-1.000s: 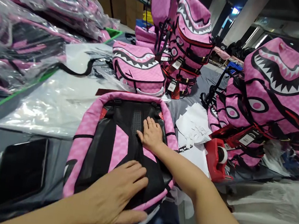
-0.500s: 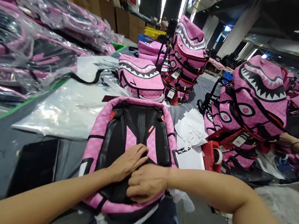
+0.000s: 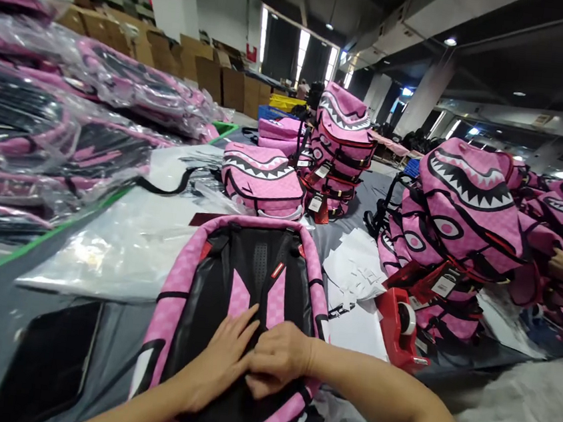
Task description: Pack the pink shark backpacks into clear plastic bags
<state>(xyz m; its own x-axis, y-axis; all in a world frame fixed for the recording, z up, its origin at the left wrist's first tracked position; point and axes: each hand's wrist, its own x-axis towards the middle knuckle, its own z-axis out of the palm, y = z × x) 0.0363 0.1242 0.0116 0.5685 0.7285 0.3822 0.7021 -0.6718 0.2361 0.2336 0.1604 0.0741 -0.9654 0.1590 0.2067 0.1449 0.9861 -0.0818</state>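
A pink checkered backpack (image 3: 179, 294) lies in front of me, its black back panel and shoulder straps facing up. My left hand (image 3: 223, 356) rests on the black panel with its fingers stretched out, pressing it flat. Right beside it, my right hand (image 3: 280, 358) is closed in a pinch at the middle of the panel, below the pink strap inserts. Whatever lies between its fingers is hidden.
Plastic-wrapped backpacks (image 3: 139, 82) are piled at the left. Clear bags (image 3: 107, 246) and a black tablet-like slab (image 3: 50, 354) lie nearer. Shark-mouth backpacks (image 3: 465, 190) stand stacked right, by a red tape dispenser (image 3: 397, 330) and paper slips (image 3: 353, 265). A co-worker's hand (image 3: 562, 264) touches backpacks far right.
The view has tilted up, so the backpack sits lower in it. My left fingers have straightened, and my right fist has moved slightly up the panel. The co-worker's hand has come into view.
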